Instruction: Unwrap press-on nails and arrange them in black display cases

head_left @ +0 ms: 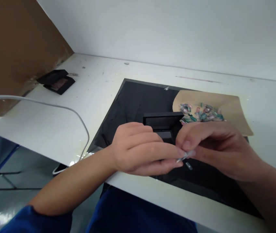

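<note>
The small clear piece (185, 156) sits pinched between the fingertips of the left hand (140, 149) and the right hand (213, 150), both closed around it above the black mat (128, 106). Being tiny and held only at its ends, it could slip out and land beside the loose piece (189, 166) below, or get lost among the pile of coloured pieces (201, 113) on the tan paper (235, 110).

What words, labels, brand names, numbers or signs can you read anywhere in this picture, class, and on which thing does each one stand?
None can be read.
The small colourful pieces heaped on the tan paper sheet may carry markings, but they are too small and blurred to tell.
The small silvery piece pinched between the left hand and right hand shows no legible text.
The open black case and the black mat show none.
</note>
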Action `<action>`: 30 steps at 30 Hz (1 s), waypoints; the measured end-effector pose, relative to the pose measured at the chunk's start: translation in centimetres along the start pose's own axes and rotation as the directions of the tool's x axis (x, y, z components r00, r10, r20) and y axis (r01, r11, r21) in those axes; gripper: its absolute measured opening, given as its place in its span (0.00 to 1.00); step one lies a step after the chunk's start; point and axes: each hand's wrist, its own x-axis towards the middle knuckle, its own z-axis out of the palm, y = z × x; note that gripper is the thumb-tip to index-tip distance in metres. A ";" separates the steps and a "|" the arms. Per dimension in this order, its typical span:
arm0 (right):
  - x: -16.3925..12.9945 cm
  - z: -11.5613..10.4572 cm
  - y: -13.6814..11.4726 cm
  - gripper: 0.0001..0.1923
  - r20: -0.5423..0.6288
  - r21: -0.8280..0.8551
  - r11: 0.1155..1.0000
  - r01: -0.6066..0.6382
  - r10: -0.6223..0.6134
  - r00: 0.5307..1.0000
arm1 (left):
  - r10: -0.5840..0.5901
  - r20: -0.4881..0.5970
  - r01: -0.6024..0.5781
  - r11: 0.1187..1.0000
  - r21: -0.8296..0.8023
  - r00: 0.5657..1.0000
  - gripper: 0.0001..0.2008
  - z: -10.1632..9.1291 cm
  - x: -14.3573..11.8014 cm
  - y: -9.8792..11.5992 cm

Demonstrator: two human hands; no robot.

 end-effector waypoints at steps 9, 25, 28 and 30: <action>0.3 0.3 0.5 0.06 0.104 0.008 0.999 0.049 -0.050 0.993 | 0.089 0.164 -0.096 0.995 0.032 0.982 0.08 -2.0 0.9 0.3; -1.5 -13.4 -0.8 0.17 -0.590 -0.808 -0.196 -0.556 0.265 0.763 | 0.021 0.359 -0.034 0.999 0.031 0.933 0.09 -0.3 0.0 0.2; -1.2 -13.6 0.2 0.14 -0.591 -0.806 -0.263 -0.529 0.345 0.729 | 0.007 0.398 -0.019 0.999 0.026 0.917 0.07 -0.3 0.0 0.1; -1.1 -13.6 0.4 0.13 -0.591 -0.807 -0.249 -0.536 0.338 0.733 | 0.000 0.416 -0.011 1.000 0.022 0.909 0.07 -0.3 0.0 0.1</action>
